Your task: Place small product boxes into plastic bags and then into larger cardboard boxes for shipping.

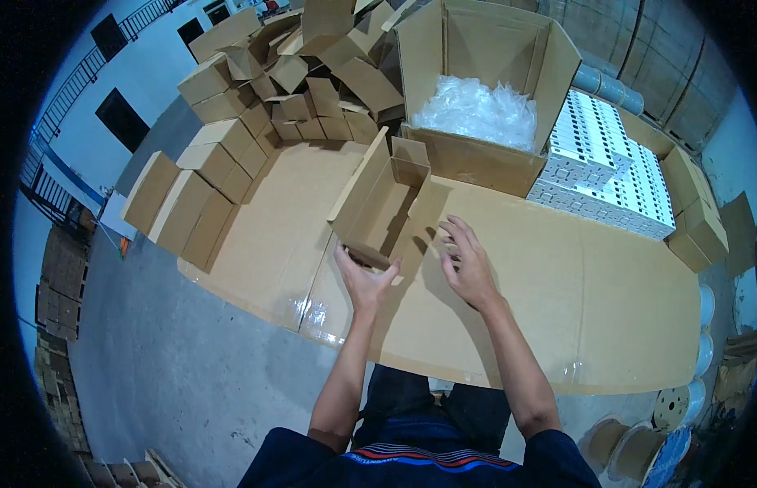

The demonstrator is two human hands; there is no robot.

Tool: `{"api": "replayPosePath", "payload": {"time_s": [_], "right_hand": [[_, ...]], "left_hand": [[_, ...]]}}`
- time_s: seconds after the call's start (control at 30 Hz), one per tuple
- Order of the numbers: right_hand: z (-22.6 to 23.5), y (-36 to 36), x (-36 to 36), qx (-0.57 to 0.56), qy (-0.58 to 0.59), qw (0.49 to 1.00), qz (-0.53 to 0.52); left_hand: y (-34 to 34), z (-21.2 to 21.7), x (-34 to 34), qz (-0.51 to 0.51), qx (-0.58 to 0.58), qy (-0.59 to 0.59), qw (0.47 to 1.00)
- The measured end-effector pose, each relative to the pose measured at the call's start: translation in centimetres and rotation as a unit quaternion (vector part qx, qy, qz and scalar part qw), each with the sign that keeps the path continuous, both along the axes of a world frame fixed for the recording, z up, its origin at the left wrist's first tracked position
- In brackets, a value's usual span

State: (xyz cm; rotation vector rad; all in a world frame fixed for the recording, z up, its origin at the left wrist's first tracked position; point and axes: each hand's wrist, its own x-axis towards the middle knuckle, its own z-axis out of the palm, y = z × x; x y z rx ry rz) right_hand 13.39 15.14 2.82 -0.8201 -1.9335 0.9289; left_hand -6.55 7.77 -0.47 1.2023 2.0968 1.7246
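Note:
A small open cardboard box (368,213) stands on the cardboard-covered table in front of me, its long left flap raised and its inside in view. My left hand (365,281) grips the near end of this box, thumb on the right and fingers on the left. To the right of the box, my right hand (468,264) hovers over the table with its fingers apart and slightly curled, holding nothing. A gap shows between its fingertips and the box.
A large open carton (484,163) with clear plastic bags (476,112) stands at the far side. White patterned boxes (594,175) are stacked right of it. Closed cardboard boxes (208,183) line the table's left, and a heap of open boxes (321,77) lies behind. Spools (626,447) sit at lower right.

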Motion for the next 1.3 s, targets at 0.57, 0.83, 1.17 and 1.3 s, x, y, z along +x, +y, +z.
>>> {"api": "replayPosePath", "payload": {"time_s": [0.57, 0.83, 1.17, 1.3], "right_hand": [[-2.7, -0.5, 5.8, -0.036, -0.029, 0.994, -0.096], [-3.2, 0.2, 5.2, -0.012, -0.034, 0.994, -0.1], [-5.5, 0.9, 9.5, 0.019, -0.064, 0.99, -0.128], [-6.3, 3.0, 11.0, -0.028, -0.027, 0.992, -0.124]], "left_hand": [[5.6, 0.4, 1.0, 0.029, -0.045, 0.065, 0.996], [6.0, -0.3, 0.7, 0.028, -0.034, 0.086, 0.995], [0.4, -2.0, 9.9, -0.164, -0.063, 0.198, 0.964], [4.0, -2.1, 14.4, -0.296, -0.09, 0.266, 0.913]]}}
